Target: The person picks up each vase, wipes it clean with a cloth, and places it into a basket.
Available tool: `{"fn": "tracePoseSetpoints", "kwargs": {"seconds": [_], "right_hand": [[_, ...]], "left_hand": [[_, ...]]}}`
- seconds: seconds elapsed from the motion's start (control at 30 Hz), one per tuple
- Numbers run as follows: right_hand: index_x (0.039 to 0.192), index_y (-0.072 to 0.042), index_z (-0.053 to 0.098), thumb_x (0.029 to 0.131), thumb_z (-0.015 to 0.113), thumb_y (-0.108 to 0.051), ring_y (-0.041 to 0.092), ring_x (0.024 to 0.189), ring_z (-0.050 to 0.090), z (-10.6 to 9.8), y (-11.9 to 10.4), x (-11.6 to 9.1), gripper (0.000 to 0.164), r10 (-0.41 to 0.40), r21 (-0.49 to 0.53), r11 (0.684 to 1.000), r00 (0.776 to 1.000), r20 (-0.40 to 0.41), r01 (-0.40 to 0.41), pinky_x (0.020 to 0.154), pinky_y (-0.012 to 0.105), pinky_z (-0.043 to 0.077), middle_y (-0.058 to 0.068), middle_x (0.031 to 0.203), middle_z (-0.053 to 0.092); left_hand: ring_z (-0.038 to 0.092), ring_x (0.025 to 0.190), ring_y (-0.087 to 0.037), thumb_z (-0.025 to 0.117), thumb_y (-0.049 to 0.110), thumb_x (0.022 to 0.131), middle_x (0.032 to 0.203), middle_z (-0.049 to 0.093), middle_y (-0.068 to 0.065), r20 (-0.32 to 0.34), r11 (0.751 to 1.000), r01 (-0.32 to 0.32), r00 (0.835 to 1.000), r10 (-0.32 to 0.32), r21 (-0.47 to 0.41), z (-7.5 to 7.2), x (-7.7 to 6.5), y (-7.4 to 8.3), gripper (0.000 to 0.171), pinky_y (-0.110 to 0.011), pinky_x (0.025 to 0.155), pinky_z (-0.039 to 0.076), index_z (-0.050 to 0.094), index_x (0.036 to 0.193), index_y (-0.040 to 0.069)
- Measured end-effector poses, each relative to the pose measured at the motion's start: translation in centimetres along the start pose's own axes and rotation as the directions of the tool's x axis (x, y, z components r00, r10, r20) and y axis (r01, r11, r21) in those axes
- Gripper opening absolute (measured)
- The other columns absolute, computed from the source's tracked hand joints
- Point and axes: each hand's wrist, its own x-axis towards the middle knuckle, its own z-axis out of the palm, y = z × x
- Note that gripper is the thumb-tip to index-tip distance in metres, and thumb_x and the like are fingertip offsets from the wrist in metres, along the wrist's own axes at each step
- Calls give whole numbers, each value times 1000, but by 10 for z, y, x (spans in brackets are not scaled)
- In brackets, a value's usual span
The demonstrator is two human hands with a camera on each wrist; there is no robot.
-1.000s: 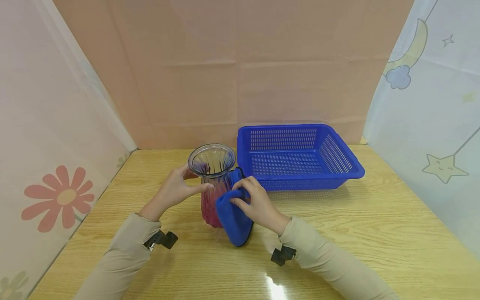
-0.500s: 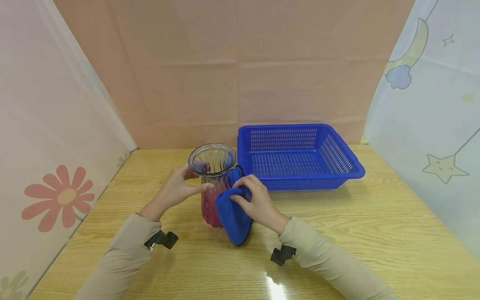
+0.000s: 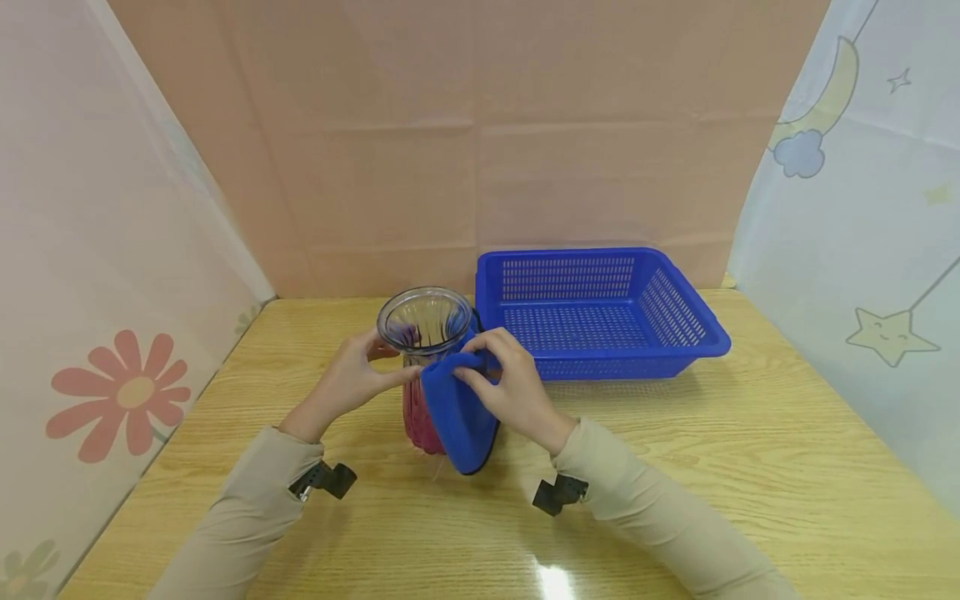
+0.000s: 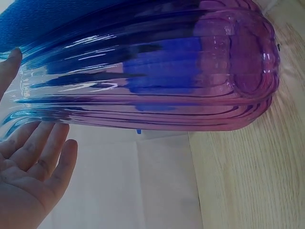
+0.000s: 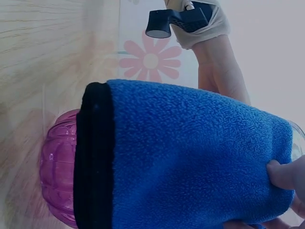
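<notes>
A ribbed glass vase (image 3: 418,427), bluish and clear at the rim and pink toward the base, stands upright on the table. My left hand (image 3: 348,379) holds it at the neck from the left, thumb in front and fingers behind. My right hand (image 3: 513,387) pinches the top of a folded blue cloth (image 3: 459,421) with black edging. The cloth hangs against the vase's right front side and hides part of it. In the left wrist view, blue cloth (image 4: 28,24) lies along the far side of the glass. The right wrist view shows the thumb pressing the cloth (image 5: 190,152).
Just behind and right of the vase sits a blue slotted plastic basket (image 3: 622,360) on the wooden table (image 3: 675,467). A plain peach backdrop (image 3: 472,167) rises at the back, with printed sheets on both sides.
My right hand has shifted up and slightly left, carrying the cloth higher along the vase. The left hand and the vase have stayed in place.
</notes>
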Motion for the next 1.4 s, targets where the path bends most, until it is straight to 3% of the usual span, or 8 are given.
{"fn": "tracePoseSetpoints", "kwargs": {"seconds": [0.3,0.6,0.8,1.13,1.4], "right_hand": [[98,-7,60,84,67,-7,20,93,57,-4,-1,-1,16,20,149,989,999,-32,-15,74,26,59,10,100,57],[99,-2,59,84,66,-1,14,93,56,-11,-1,0,17,-7,242,970,995,-95,30,76,26,58,12,101,55],[98,1,58,84,65,2,8,92,55,-14,-1,2,16,-16,283,958,992,-128,52,75,25,58,13,101,54],[99,6,56,83,62,7,6,94,55,-19,-7,5,17,-23,345,936,989,-147,73,76,22,58,16,101,52],[100,5,55,84,63,7,6,95,55,-15,-6,5,18,-10,349,936,992,-123,53,75,22,58,15,103,50]], "left_hand": [[61,109,-35,74,19,79,118,64,-17,15,1000,-7,1000,7,-19,-1,0,1,51,-52,96,48,54,124,4],[60,110,-34,74,20,80,119,64,-15,36,999,-18,999,20,-49,0,2,1,52,-50,96,49,54,126,6],[57,116,-34,72,16,82,123,60,-16,72,996,-58,995,63,-65,-2,3,0,54,-48,97,49,49,130,5],[47,126,-36,65,9,87,131,51,-20,161,981,-146,973,166,-126,-4,7,-4,54,-49,100,46,42,135,1],[53,122,-37,65,12,88,132,53,-21,176,985,-150,971,164,-91,-7,6,-5,56,-48,100,46,41,137,0]]}}
